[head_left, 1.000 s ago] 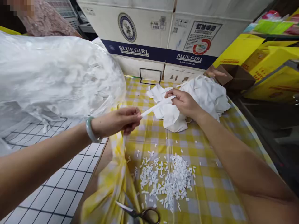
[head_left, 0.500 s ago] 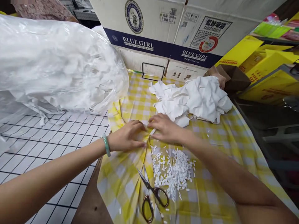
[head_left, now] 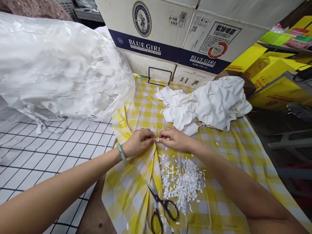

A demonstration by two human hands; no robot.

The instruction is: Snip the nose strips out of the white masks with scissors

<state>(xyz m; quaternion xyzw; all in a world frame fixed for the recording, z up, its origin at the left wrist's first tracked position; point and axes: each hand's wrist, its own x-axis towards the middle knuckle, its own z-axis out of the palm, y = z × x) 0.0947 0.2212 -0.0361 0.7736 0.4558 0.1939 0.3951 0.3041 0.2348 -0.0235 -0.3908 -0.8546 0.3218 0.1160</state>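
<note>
Fingertip to fingertip, my left hand [head_left: 141,140] and my right hand [head_left: 173,138] pinch a small white piece [head_left: 157,139] between them. Its exact kind is too small to make out. Both hands are closed, just above a yellow-and-white checked cloth [head_left: 136,182]. Closer to me lies a heap of tiny white pieces [head_left: 188,182], some scattered around it. Scissors [head_left: 158,203] with dark handles rest left of the heap, blades partly apart. Beyond my right hand is a crumpled pile of white fabric [head_left: 214,102].
A large clear bag [head_left: 65,68] of white material lies at left on a black wire grid [head_left: 48,152]. A beer carton [head_left: 168,35] stands at the back, with a black wire stand [head_left: 159,76] before it. Yellow bags [head_left: 273,73] are at the right.
My hands have drawn together, and their fingers now pinch the small white piece. The white fabric's far end has shifted right, and another person's hand beside it is gone from view.
</note>
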